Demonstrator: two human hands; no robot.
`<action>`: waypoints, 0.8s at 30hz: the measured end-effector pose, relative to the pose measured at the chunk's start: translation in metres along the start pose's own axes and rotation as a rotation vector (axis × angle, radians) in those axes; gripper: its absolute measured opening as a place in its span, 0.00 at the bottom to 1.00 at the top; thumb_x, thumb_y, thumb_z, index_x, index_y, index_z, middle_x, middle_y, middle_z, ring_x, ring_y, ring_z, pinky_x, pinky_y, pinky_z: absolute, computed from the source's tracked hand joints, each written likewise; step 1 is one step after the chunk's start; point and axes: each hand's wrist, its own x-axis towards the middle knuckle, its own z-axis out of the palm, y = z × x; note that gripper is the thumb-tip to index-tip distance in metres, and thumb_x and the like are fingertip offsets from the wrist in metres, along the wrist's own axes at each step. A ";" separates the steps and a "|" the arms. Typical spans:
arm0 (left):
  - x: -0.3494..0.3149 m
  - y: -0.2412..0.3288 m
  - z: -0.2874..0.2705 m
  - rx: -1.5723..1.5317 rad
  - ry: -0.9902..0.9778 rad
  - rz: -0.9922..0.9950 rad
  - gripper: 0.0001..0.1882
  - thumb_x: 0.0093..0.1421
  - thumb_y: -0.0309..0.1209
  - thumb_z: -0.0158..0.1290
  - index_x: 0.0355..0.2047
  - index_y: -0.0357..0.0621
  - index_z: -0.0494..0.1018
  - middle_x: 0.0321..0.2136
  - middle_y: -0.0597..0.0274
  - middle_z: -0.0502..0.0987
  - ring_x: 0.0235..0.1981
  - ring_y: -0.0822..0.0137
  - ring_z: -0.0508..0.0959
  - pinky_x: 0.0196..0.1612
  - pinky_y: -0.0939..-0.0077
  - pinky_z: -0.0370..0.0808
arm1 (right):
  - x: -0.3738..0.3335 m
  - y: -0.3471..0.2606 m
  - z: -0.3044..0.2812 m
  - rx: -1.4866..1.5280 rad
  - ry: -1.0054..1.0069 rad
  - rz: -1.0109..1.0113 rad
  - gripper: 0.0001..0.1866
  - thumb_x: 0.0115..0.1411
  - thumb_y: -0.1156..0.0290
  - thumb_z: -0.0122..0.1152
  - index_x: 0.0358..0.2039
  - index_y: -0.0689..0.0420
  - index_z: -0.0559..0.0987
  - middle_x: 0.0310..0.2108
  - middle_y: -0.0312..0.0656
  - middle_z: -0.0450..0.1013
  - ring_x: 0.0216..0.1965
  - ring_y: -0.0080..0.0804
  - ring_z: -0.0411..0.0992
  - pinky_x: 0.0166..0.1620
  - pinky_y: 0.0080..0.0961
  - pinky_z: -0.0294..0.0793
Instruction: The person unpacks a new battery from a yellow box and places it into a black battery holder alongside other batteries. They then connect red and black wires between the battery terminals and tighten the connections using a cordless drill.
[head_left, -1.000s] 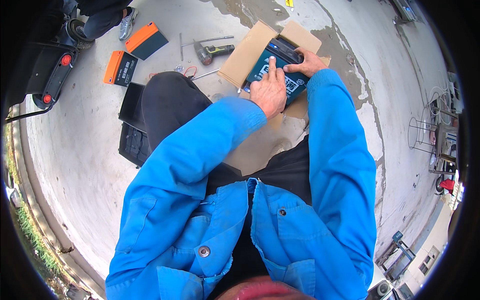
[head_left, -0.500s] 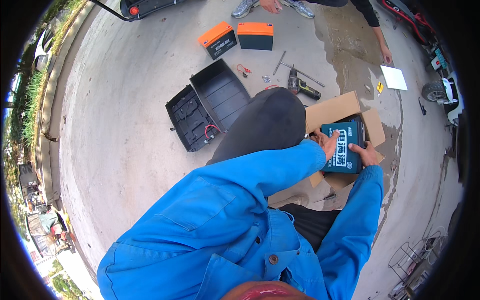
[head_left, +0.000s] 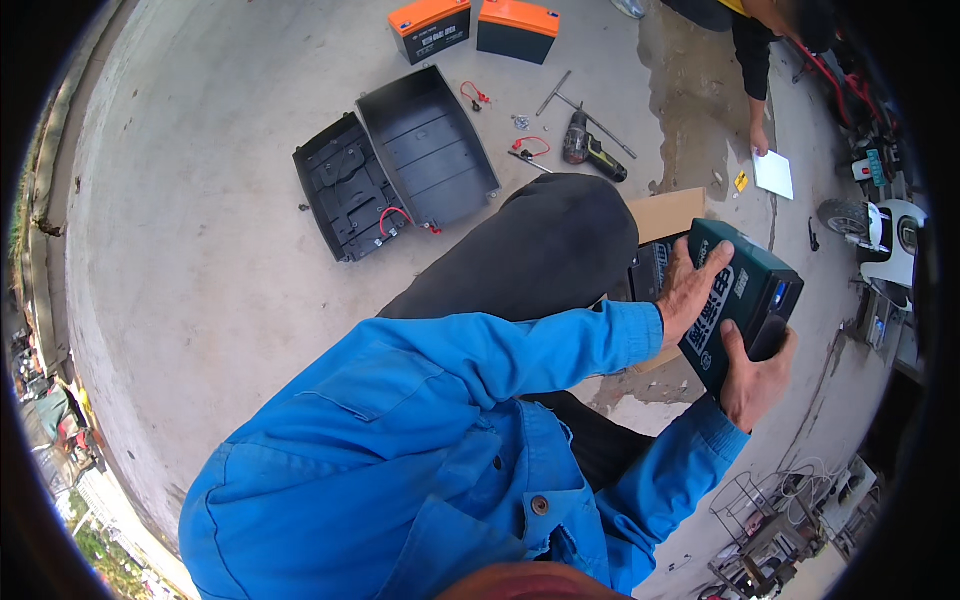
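Between both hands I hold a dark green block-shaped battery (head_left: 742, 262), tilted, above and to the right of an open cardboard box (head_left: 668, 212). My left hand (head_left: 690, 288) grips its left side, with the thumb across the printed face. My right hand (head_left: 757, 375) clasps the near right end, thumb on the printed face and fingers round the black top. Inside the box a second dark battery (head_left: 652, 268) shows in part. The rest of the box's inside is hidden by my left arm and the held battery.
Left of my knee lies an open black plastic battery case (head_left: 425, 150) with red leads. Beyond it stand two orange-topped batteries (head_left: 518, 30). A cordless drill (head_left: 590, 148), a T-handle wrench (head_left: 595, 122) and small red wires (head_left: 530, 147) lie ahead. Another person's hand (head_left: 759, 140) touches a white sheet (head_left: 773, 175).
The green battery has come up out of the cardboard box and moved right, tilting, in both my hands. The other person's hand has reached the white sheet. My view has shifted.
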 end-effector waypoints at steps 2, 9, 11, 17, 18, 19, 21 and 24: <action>-0.016 0.054 0.027 0.073 -0.088 0.195 0.61 0.70 0.71 0.60 0.80 0.32 0.49 0.70 0.37 0.67 0.72 0.52 0.71 0.74 0.60 0.73 | -0.004 -0.027 -0.024 0.171 0.201 -0.092 0.45 0.52 0.55 0.89 0.64 0.68 0.78 0.54 0.57 0.83 0.53 0.50 0.82 0.62 0.42 0.80; -0.044 0.218 -0.001 0.481 -0.106 0.847 0.42 0.72 0.58 0.60 0.66 0.30 0.65 0.50 0.39 0.82 0.47 0.61 0.87 0.48 0.66 0.87 | -0.012 -0.159 -0.035 0.887 0.141 -0.210 0.46 0.53 0.69 0.88 0.68 0.68 0.72 0.51 0.55 0.83 0.49 0.42 0.86 0.55 0.33 0.87; -0.047 0.251 -0.055 0.559 -0.109 0.633 0.35 0.75 0.52 0.58 0.67 0.34 0.69 0.51 0.44 0.85 0.47 0.64 0.87 0.49 0.67 0.87 | -0.013 -0.191 -0.003 1.011 0.027 -0.169 0.41 0.53 0.72 0.89 0.63 0.67 0.73 0.50 0.51 0.83 0.47 0.37 0.85 0.54 0.32 0.86; -0.014 0.280 -0.227 0.797 0.178 0.149 0.45 0.77 0.64 0.54 0.73 0.31 0.68 0.59 0.48 0.81 0.59 0.60 0.84 0.62 0.63 0.85 | -0.042 -0.262 0.167 1.452 -0.463 0.243 0.37 0.57 0.73 0.85 0.61 0.67 0.72 0.54 0.52 0.81 0.50 0.38 0.85 0.54 0.36 0.89; -0.007 0.276 -0.255 0.773 0.232 0.017 0.44 0.78 0.63 0.54 0.73 0.34 0.69 0.62 0.47 0.80 0.60 0.58 0.83 0.63 0.61 0.83 | -0.052 -0.269 0.194 1.538 -0.576 0.362 0.41 0.57 0.72 0.84 0.60 0.72 0.63 0.55 0.58 0.76 0.54 0.43 0.82 0.54 0.35 0.87; -0.004 0.265 -0.283 0.775 0.276 -0.004 0.41 0.78 0.63 0.54 0.71 0.37 0.72 0.60 0.48 0.82 0.58 0.57 0.84 0.64 0.61 0.81 | -0.063 -0.279 0.219 1.461 -0.580 0.462 0.43 0.57 0.73 0.83 0.61 0.72 0.60 0.57 0.60 0.73 0.56 0.46 0.81 0.55 0.37 0.87; 0.010 0.249 -0.329 0.758 0.338 -0.106 0.38 0.77 0.65 0.52 0.64 0.41 0.80 0.55 0.47 0.86 0.56 0.58 0.86 0.63 0.62 0.81 | -0.082 -0.290 0.258 1.445 -0.694 0.642 0.46 0.58 0.71 0.82 0.64 0.73 0.58 0.62 0.65 0.67 0.61 0.51 0.77 0.60 0.37 0.85; 0.027 0.234 -0.377 0.662 0.346 -0.281 0.40 0.77 0.64 0.53 0.66 0.37 0.78 0.58 0.49 0.85 0.56 0.58 0.86 0.63 0.63 0.81 | -0.108 -0.304 0.298 1.196 -0.684 0.699 0.45 0.62 0.70 0.79 0.66 0.74 0.56 0.64 0.64 0.65 0.68 0.54 0.71 0.71 0.44 0.73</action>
